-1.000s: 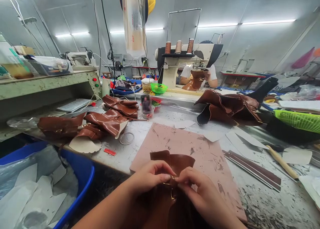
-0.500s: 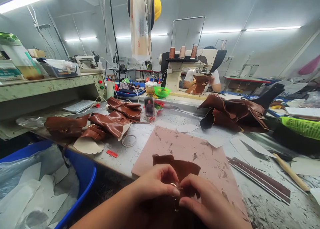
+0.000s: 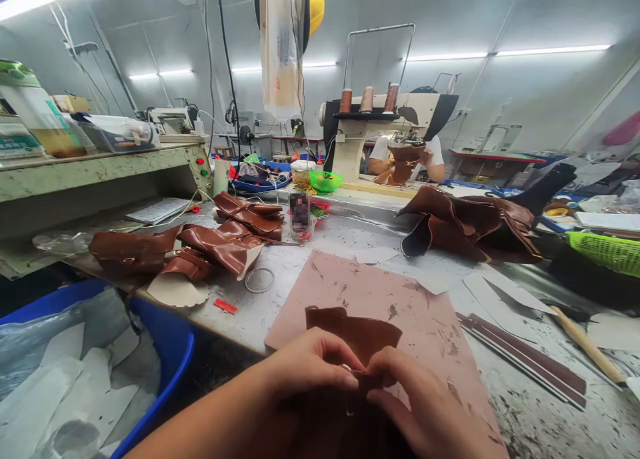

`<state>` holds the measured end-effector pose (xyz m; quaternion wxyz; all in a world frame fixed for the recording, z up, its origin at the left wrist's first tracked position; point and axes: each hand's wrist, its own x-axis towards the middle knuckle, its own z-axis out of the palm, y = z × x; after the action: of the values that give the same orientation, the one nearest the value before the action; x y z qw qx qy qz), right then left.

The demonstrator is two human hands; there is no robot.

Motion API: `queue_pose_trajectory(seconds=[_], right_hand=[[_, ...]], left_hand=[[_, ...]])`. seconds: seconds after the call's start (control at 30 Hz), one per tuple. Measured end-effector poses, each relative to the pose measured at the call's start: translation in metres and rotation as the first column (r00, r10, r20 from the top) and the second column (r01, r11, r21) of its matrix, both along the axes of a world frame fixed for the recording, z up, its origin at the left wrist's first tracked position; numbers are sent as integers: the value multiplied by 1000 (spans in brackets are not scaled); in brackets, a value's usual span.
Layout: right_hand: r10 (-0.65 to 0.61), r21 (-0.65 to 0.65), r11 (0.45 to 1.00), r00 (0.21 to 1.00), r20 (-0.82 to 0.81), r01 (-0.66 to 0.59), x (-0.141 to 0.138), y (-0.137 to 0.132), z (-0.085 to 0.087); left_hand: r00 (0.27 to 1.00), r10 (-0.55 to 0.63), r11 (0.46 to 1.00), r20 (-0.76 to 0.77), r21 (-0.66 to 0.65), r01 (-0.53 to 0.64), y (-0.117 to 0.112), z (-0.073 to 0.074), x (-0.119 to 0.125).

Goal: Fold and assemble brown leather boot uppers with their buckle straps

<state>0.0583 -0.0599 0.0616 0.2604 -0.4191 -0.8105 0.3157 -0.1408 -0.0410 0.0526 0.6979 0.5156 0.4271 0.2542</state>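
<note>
A brown leather boot upper [image 3: 356, 333] lies under my hands, its curved top edge resting on a pinkish board [image 3: 425, 312]. My left hand [image 3: 317, 362] is closed, thumb and forefinger pinching the leather by a small shiny metal piece, perhaps a buckle. My right hand [image 3: 415, 389] grips a narrow brown leather end right beside it, and the fingertips of both hands nearly meet. Just below them a second small glint of metal shows. The lower part of the leather is dark and hard to make out.
Brown leather uppers [image 3: 220, 245] are piled left; more brown leather [image 3: 475, 222] lies right. A blue bin [image 3: 185, 352] with pale scraps stands lower left. Dark strips [image 3: 525, 359] and a wooden-handled tool [image 3: 585, 342] lie right. Beyond, a person works behind a sewing machine [image 3: 350, 145].
My fingers have shifted slightly at the strap. My right fingertips now sit a little further right, with brown leather showing between the hands. The shiny metal piece is more covered.
</note>
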Motion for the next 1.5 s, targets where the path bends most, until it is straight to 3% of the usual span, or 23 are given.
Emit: queue_pose_trajectory(seconds=[0.13,0.27,0.4,0.47,0.53,0.73,0.83,0.9,1.07,1.43,1.5], right_hand=[[14,269,963,1000,-14,-10,-3,-2,-10],[22,551,831,995,102,-75,-9,-4,-14],[-3,669,724,969,248,-168,-13,-4,-10],[18,680,699,957,290,-219,-13,-4,-5],[28,669,710,958,287,-221,-12,-3,0],[-14,501,865,995,97,-36,-7,-2,1],[1,484,875,1000,27,-14,-9,-2,-5],[-10,559,829,1000,19,-2,-11,-2,-8],[22,755,654,999,45,-48,-16,2,-7],[111,863,345,929,354,-370,-10,18,0],[106,852,342,917,384,-396,-13,21,1]], left_hand=[[997,71,997,-4,-16,-71,-2,0,4],[977,204,979,-60,-3,-204,-3,0,10],[966,259,965,-15,-47,-260,-3,0,14],[964,268,961,-6,-69,-267,-4,0,16],[958,288,955,-5,-80,-287,-6,0,17],[932,361,930,41,-88,-356,-7,3,17],[946,322,943,23,-97,-319,-6,3,16],[955,296,953,4,-71,-295,-6,1,15],[951,305,952,-49,16,-305,-6,-3,16],[936,343,939,-81,41,-341,-6,-6,17],[935,350,937,-57,12,-349,-4,-9,18]])
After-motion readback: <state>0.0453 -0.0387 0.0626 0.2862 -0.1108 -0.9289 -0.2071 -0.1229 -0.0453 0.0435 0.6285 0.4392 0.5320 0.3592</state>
